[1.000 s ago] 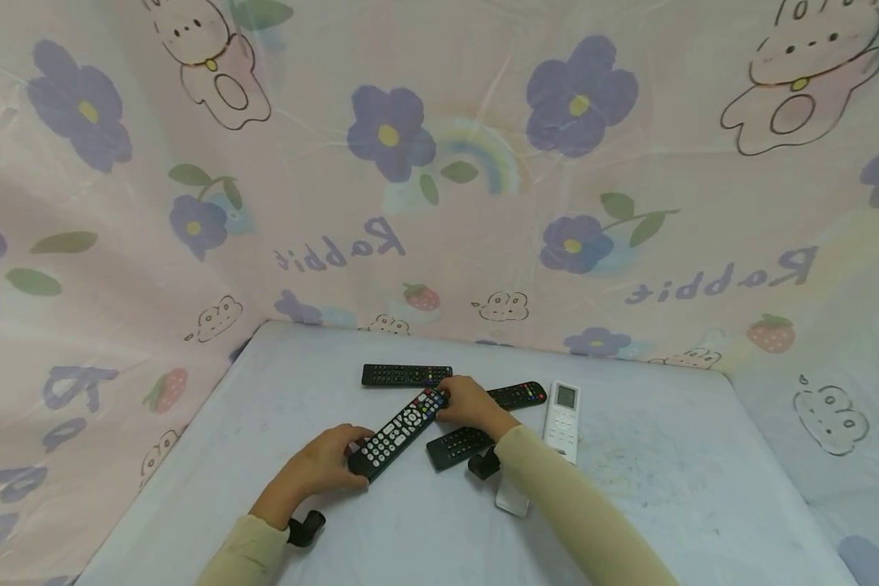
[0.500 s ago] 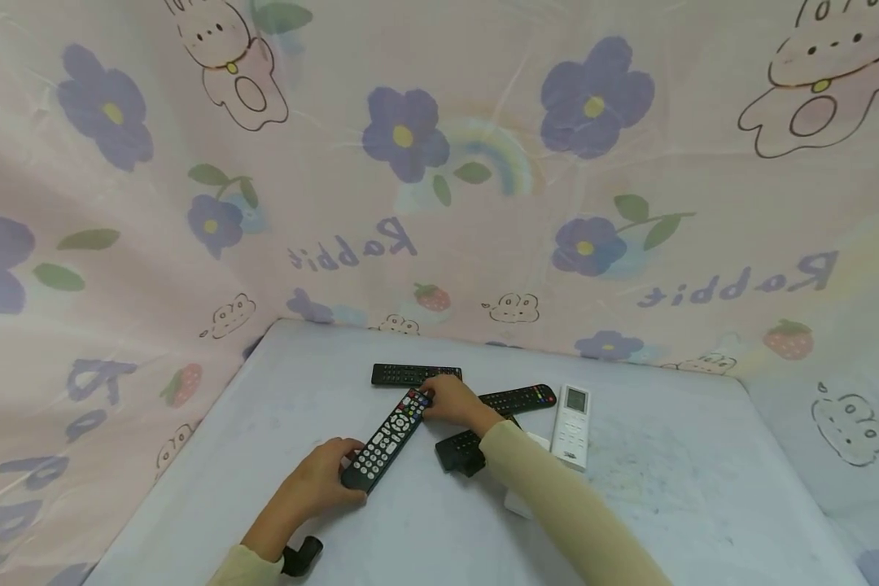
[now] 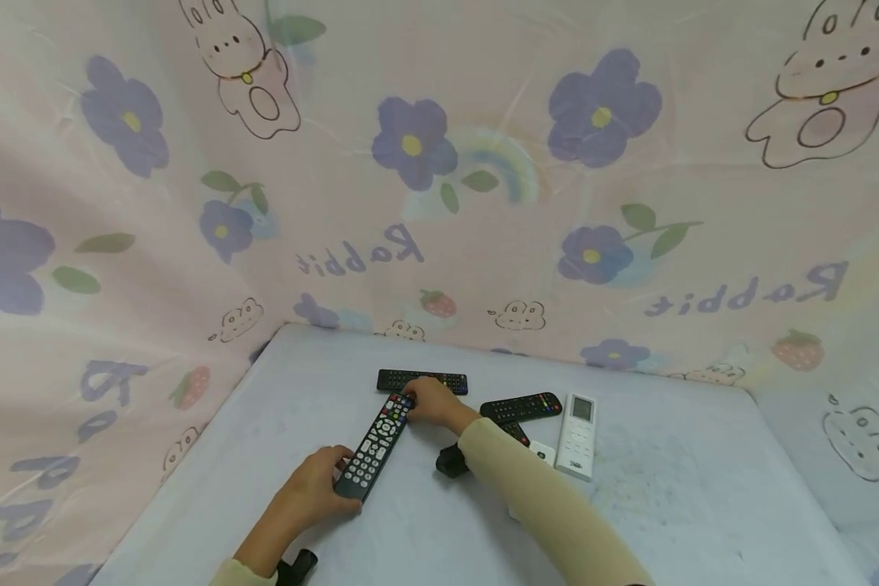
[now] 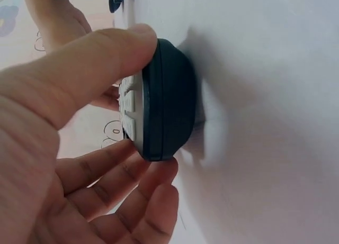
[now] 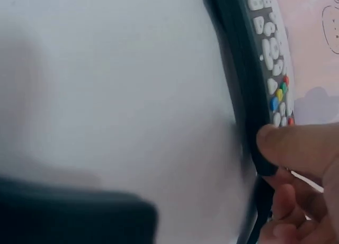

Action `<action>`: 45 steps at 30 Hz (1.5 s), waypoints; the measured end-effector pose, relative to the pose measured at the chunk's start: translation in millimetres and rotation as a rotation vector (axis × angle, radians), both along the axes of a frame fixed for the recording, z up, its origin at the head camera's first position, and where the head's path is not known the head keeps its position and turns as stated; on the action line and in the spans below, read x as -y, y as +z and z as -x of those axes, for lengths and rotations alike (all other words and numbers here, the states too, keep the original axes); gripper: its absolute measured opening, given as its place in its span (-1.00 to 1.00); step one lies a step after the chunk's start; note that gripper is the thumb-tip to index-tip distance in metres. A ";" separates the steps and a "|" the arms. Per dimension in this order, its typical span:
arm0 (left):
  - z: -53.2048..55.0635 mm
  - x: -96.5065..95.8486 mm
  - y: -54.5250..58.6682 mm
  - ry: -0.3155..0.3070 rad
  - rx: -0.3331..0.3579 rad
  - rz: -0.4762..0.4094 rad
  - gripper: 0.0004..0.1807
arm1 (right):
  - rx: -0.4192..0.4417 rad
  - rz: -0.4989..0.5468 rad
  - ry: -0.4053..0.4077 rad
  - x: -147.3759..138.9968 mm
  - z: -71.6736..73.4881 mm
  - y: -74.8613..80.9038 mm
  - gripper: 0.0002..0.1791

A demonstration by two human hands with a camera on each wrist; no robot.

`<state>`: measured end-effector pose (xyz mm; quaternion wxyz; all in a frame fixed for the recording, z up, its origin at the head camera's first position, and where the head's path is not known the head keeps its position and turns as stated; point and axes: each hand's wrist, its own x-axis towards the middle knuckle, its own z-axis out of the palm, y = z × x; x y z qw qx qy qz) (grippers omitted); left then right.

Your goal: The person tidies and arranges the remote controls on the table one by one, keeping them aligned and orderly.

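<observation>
A black remote control [image 3: 375, 448] with white buttons and a few coloured ones slants across the table's left middle, buttons up. Its near end is pinched by my left hand [image 3: 311, 492], thumb on one side edge and fingers at the other. At the far end, my right hand [image 3: 434, 403] grips the remote near its coloured buttons. The left wrist view shows the dark end face of the remote [image 4: 177, 101] close to the white surface, with a shadow beside it. In the right wrist view, the thumb presses the side of the remote [image 5: 238, 64].
Behind my right hand lies another black remote [image 3: 390, 380]. To the right are a round-ended black remote [image 3: 523, 407] and a white remote [image 3: 577, 439] with a small screen. My right sleeve [image 3: 535, 488] partly covers another black remote [image 3: 514, 431] and a second white one [image 3: 542, 452].
Both hands have brought the black remote leftward and slightly nearer, its far end swinging left so it points more directly away. The head view has shifted a little.
</observation>
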<state>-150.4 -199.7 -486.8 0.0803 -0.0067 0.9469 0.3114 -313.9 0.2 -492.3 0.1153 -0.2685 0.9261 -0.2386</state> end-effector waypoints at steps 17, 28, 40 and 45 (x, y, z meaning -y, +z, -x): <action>5.9 10.5 8.3 -0.004 0.018 0.000 -0.24 | -0.018 0.048 0.049 -17.5 4.5 12.6 -0.56; 65.8 21.1 28.0 -0.069 -0.158 -0.031 -0.35 | -0.030 0.051 -0.053 -70.7 21.5 21.5 -0.50; 138.3 28.0 7.1 -0.079 -0.110 -0.169 -0.30 | -0.005 0.051 -0.116 -89.2 32.3 14.4 -0.40; 158.6 26.3 -3.1 -0.074 -0.046 -0.201 -0.27 | 0.013 0.014 -0.130 -90.3 41.8 3.7 -0.38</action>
